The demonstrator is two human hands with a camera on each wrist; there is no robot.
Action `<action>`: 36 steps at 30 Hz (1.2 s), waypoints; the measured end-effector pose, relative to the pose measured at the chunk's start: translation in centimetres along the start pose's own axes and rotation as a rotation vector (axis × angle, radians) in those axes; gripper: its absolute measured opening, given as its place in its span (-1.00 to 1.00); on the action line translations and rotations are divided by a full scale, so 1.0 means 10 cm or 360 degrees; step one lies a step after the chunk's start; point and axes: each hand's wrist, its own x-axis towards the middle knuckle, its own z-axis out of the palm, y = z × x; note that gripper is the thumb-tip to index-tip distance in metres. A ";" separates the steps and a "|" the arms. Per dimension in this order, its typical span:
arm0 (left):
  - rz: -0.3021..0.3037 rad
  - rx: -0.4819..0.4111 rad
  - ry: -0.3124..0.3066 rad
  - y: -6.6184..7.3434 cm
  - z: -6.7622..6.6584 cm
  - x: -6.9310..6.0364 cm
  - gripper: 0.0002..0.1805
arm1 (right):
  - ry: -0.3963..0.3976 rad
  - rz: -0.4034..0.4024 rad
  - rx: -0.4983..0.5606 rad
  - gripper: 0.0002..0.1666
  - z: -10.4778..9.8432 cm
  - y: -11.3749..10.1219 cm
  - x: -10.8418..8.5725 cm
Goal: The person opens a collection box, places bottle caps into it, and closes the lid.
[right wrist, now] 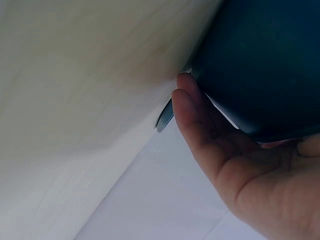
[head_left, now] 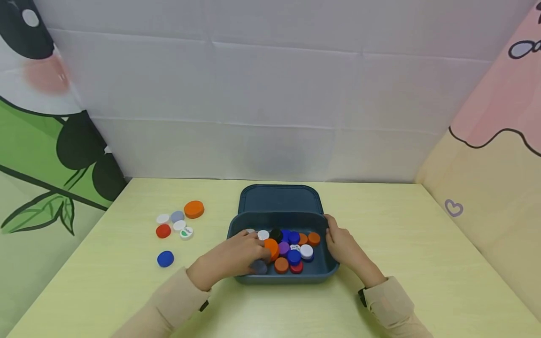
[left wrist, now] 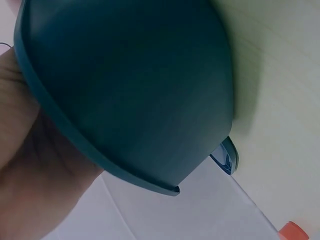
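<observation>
A dark blue plastic box (head_left: 291, 279) sits on the table, filled with bottle caps in several colours. My right hand (head_left: 344, 241) grips its right wall; in the right wrist view the fingers (right wrist: 192, 122) lie along the outside. Over the left rim reaches my left hand (head_left: 236, 256), its fingers down among the caps beside a large orange cap (head_left: 272, 249). A grey-blue cap (head_left: 259, 267) shows below that hand, slightly blurred. Whether the left fingers pinch a cap is hidden. The left wrist view shows mostly the box's outer wall (left wrist: 135, 90).
Behind the box is its dark blue lid (head_left: 280, 198). Loose caps lie on the table to the left, among them an orange cap (head_left: 194, 209), a red cap (head_left: 163, 230) and a blue cap (head_left: 165, 258). A pale cloth wall (head_left: 270, 103) closes off the back.
</observation>
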 end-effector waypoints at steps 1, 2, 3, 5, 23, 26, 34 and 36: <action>0.0000 -0.0011 -0.0003 0.00 0.00 0.00 -0.78 | 0.0002 -0.0001 -0.0002 -0.52 0.00 0.00 0.00; 0.0001 -0.0012 -0.0007 0.00 0.00 0.01 -0.79 | 0.0004 -0.0005 -0.0006 -0.52 0.00 0.00 0.00; -0.0001 -0.0009 -0.0014 0.00 0.01 0.01 -0.80 | 0.0005 -0.0006 -0.0008 -0.52 0.00 0.00 0.00; -0.0010 -0.0004 -0.0030 0.00 0.01 0.02 -0.80 | 0.0006 -0.0010 -0.0011 -0.51 0.00 0.00 0.00; -0.0076 0.0015 -0.0133 0.02 0.02 0.06 -0.81 | -0.0010 0.0023 0.0004 -0.51 0.01 0.01 0.01; -0.0069 0.0008 -0.0105 0.02 0.00 0.05 -0.83 | -0.0012 0.0028 0.0003 -0.51 0.01 0.02 0.02; -0.0154 -0.0011 -0.0003 -0.01 -0.12 -0.05 -0.74 | -0.0017 0.0021 0.0005 -0.51 0.01 0.02 0.01; -0.0184 -0.0019 0.0032 -0.04 -0.14 -0.09 -0.71 | -0.0019 0.0019 0.0002 -0.51 0.01 0.02 0.02</action>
